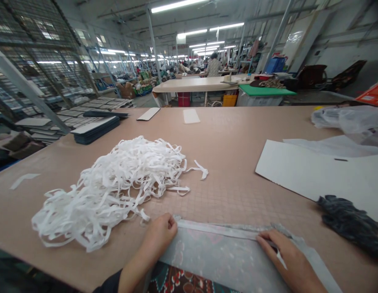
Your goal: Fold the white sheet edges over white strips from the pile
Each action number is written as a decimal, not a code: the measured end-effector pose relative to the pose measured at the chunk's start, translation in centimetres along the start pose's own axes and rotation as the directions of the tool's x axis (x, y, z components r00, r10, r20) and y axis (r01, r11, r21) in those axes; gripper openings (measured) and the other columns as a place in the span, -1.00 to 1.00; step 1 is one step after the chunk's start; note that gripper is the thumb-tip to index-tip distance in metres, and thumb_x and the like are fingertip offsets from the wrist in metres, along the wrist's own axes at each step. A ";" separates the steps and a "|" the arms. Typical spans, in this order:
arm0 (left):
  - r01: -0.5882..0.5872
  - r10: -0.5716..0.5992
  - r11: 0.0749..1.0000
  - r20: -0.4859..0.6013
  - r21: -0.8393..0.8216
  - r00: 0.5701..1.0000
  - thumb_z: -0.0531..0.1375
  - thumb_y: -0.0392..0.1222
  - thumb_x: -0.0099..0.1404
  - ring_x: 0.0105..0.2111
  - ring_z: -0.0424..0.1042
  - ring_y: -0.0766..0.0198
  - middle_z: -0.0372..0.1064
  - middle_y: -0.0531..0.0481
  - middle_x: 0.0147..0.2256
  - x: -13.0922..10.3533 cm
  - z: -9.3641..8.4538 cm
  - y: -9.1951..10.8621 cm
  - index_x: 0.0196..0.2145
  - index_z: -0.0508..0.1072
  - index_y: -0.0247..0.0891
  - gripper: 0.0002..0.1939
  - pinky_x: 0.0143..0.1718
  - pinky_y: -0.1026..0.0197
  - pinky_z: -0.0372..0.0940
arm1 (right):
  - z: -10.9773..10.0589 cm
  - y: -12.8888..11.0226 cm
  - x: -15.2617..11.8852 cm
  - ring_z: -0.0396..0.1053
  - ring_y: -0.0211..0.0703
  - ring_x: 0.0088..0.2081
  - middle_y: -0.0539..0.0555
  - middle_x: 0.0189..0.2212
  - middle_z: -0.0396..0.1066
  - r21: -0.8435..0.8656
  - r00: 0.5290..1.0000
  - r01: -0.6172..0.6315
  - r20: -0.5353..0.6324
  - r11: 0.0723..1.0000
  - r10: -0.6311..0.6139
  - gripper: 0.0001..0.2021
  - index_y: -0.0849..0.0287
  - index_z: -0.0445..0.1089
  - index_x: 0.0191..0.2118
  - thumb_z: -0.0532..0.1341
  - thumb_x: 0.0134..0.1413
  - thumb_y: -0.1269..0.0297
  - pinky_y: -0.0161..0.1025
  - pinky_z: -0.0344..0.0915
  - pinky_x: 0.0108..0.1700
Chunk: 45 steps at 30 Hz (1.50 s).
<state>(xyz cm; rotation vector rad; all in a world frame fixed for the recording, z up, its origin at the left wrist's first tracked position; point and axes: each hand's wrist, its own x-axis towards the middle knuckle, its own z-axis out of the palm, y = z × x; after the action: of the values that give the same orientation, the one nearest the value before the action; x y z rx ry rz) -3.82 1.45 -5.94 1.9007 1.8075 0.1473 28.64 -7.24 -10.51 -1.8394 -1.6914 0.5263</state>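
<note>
A thin grey-white fabric piece (219, 256) lies at the table's near edge, with a patterned dark cloth (182, 280) showing below it. Along its far edge runs a narrow white tape (216, 230). My left hand (161, 234) is closed in a pinch at the tape's left end, by the fabric corner. At the other end, my right hand (283, 252) grips the tape between thumb and fingers, and a loose white end pokes out under the palm. Beyond my left hand spreads a tangled heap of white tape (140, 167).
The brown table (231, 130) carries a stack of dark-edged panels (97, 128) at back left and two small pale cards. On the right lie a large white board (313, 167), a dark crumpled cloth (350, 221) and clear plastic (344, 120). A person (213, 67) stands farther off.
</note>
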 end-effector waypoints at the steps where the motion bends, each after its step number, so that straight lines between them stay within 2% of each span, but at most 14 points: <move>1: 0.001 -0.001 1.000 0.003 0.019 1.000 0.03 -0.30 0.10 -0.50 0.30 0.29 0.32 0.03 -0.56 -0.1 0.0 0.1 -0.53 0.32 -0.27 -0.89 -0.50 0.32 0.00 | 0.1 0.0 0.0 0.34 -0.07 -0.34 0.09 -0.43 0.39 -0.008 1.000 0.004 -0.002 1.000 -0.004 -0.74 0.09 0.34 -0.43 0.05 0.02 0.05 -0.18 0.25 -0.23; 5: -0.010 0.010 0.993 0.002 0.113 1.000 0.01 -0.29 0.15 -0.47 0.31 0.24 0.33 -0.01 -0.52 -0.6 0.0 0.9 -0.47 0.33 -0.27 -0.87 -0.47 0.28 0.04 | -0.2 -0.3 0.1 0.31 -0.09 -0.35 0.09 -0.45 0.36 -0.051 0.999 0.027 0.024 0.998 -0.026 -0.77 0.11 0.31 -0.46 0.04 0.05 0.11 -0.17 0.23 -0.24; 9: -0.216 0.268 0.871 -0.059 0.442 0.962 -0.07 -0.42 0.20 -0.27 0.31 0.13 0.34 -0.10 -0.32 -1.4 0.4 1.9 -0.31 0.36 -0.29 -0.76 -0.25 0.15 0.12 | -0.7 -1.1 0.3 0.29 -0.10 -0.36 0.08 -0.46 0.33 -0.107 0.999 0.023 0.038 0.994 -0.019 -0.80 0.12 0.26 -0.48 0.01 0.06 0.19 -0.17 0.21 -0.27; 11: -0.310 0.375 0.754 0.009 0.579 0.927 -0.09 -0.48 0.20 -0.24 0.30 0.08 0.34 -0.12 -0.27 -1.8 0.7 2.2 -0.28 0.38 -0.28 -0.69 -0.20 0.08 0.14 | -0.9 -1.3 0.4 0.28 -0.11 -0.37 0.07 -0.47 0.32 -0.138 0.999 0.008 0.038 0.990 -0.003 -0.81 0.12 0.25 -0.49 0.00 0.06 0.23 -0.18 0.19 -0.27; 15: -0.405 0.403 0.619 0.171 0.673 0.899 -0.12 -0.53 0.17 -0.21 0.32 0.04 0.35 -0.22 -0.20 -2.3 1.2 2.5 -0.10 0.37 -0.36 -0.57 -0.18 0.04 0.19 | -0.9 -1.4 0.7 0.28 -0.11 -0.36 0.07 -0.47 0.32 -0.201 0.998 -0.025 0.058 0.979 0.037 -0.84 0.14 0.24 -0.51 0.02 0.03 0.30 -0.21 0.17 -0.27; 18: -0.446 0.407 0.565 0.236 0.695 0.883 -0.13 -0.57 0.14 -0.20 0.33 0.05 0.34 -0.23 -0.17 -2.5 1.3 2.8 0.11 0.17 -0.23 -0.39 -0.20 0.04 0.22 | -1.3 -1.8 1.2 0.29 -0.10 -0.33 0.08 -0.45 0.34 -0.244 0.990 -0.055 0.111 0.968 0.085 -0.86 0.16 0.26 -0.51 0.03 0.01 0.34 -0.22 0.17 -0.27; 21: -0.474 0.445 0.505 0.253 0.722 0.859 -0.15 -0.59 0.12 -0.26 0.34 0.11 0.35 -0.16 -0.22 -2.8 1.3 3.3 0.15 0.07 -0.04 -0.30 -0.24 0.07 0.24 | -1.8 -2.4 1.6 0.30 -0.10 -0.31 0.10 -0.43 0.35 -0.268 0.976 -0.101 0.160 0.958 0.148 -0.87 0.19 0.28 -0.47 0.03 0.01 0.36 -0.24 0.16 -0.26; 25: -0.468 0.471 0.463 0.238 0.753 0.849 -0.15 -0.60 0.11 -0.31 0.35 0.11 0.36 -0.16 -0.27 -2.8 1.2 4.1 0.12 0.15 -0.03 -0.30 -0.28 0.05 0.24 | -2.3 -2.8 1.9 0.30 -0.10 -0.27 0.11 -0.40 0.37 -0.303 0.970 -0.113 0.171 0.946 0.171 -0.87 0.21 0.30 -0.45 0.04 0.02 0.37 -0.24 0.15 -0.21; 28: -0.495 0.488 0.472 0.251 0.729 0.836 -0.15 -0.59 0.11 -0.29 0.35 0.06 0.37 -0.20 -0.27 -2.5 1.3 5.6 0.04 0.28 -0.20 -0.39 -0.29 0.03 0.25 | -2.1 -2.9 2.0 0.30 -0.09 -0.25 0.11 -0.38 0.38 -0.341 0.969 -0.116 0.169 0.933 0.182 -0.87 0.21 0.33 -0.44 0.06 0.02 0.38 -0.24 0.14 -0.19; 31: -0.585 0.553 0.449 0.304 0.675 0.776 -0.14 -0.58 0.12 -0.24 0.34 0.03 0.36 -0.24 -0.20 -2.3 2.4 8.5 -0.03 0.34 -0.38 -0.48 -0.30 0.04 0.27 | -1.9 -3.2 2.0 0.30 -0.08 -0.24 0.11 -0.36 0.39 -0.372 0.968 -0.122 0.162 0.920 0.194 -0.87 0.21 0.34 -0.42 0.06 0.02 0.39 -0.24 0.14 -0.21; 34: -0.690 0.657 0.419 0.328 0.590 0.679 -0.10 -0.54 0.15 -0.21 0.33 0.07 0.32 -0.22 -0.11 -2.5 4.5 11.5 0.05 0.23 -0.40 -0.49 -0.29 0.08 0.29 | -1.9 -3.5 1.9 0.30 -0.07 -0.23 0.12 -0.35 0.38 -0.407 0.972 -0.111 0.145 0.907 0.184 -0.87 0.21 0.34 -0.40 0.06 0.02 0.38 -0.25 0.14 -0.23; 36: -0.720 0.689 0.410 0.327 0.560 0.647 -0.09 -0.49 0.19 -0.21 0.32 0.07 0.32 -0.21 -0.10 -2.7 5.9 12.8 0.02 0.27 -0.37 -0.55 -0.31 0.09 0.30 | -2.4 -3.3 1.7 0.30 -0.07 -0.23 0.12 -0.34 0.38 -0.416 0.975 -0.110 0.132 0.903 0.180 -0.88 0.21 0.34 -0.39 0.07 0.02 0.37 -0.25 0.13 -0.24; 39: -0.713 0.692 0.412 0.314 0.567 0.650 -0.10 -0.48 0.20 -0.21 0.31 0.06 0.32 -0.21 -0.12 -2.7 7.0 13.3 -0.05 0.34 -0.35 -0.59 -0.31 0.07 0.30 | -3.9 -1.8 1.3 0.31 -0.10 -0.25 0.10 -0.34 0.39 -0.370 0.971 -0.159 0.108 0.915 0.213 -0.88 0.20 0.33 -0.39 0.06 0.02 0.36 -0.27 0.12 -0.25; 45: -0.710 0.666 0.420 0.339 0.566 0.664 -0.14 -0.58 0.12 -0.17 0.29 0.07 0.30 -0.20 -0.09 -2.1 7.5 13.1 -0.02 0.32 -0.35 -0.48 -0.27 0.07 0.28 | -7.1 2.7 0.2 0.32 -0.17 -0.35 0.07 -0.42 0.39 -0.230 0.922 -0.365 0.048 0.902 0.385 -0.89 0.19 0.29 -0.44 0.04 -0.01 0.34 -0.32 0.09 -0.35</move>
<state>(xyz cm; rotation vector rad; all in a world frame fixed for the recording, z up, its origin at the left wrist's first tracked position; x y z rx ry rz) 10.90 -2.54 -6.23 3.0550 0.9157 -0.3392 35.27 -8.14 -6.89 -2.3576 -1.5011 0.6092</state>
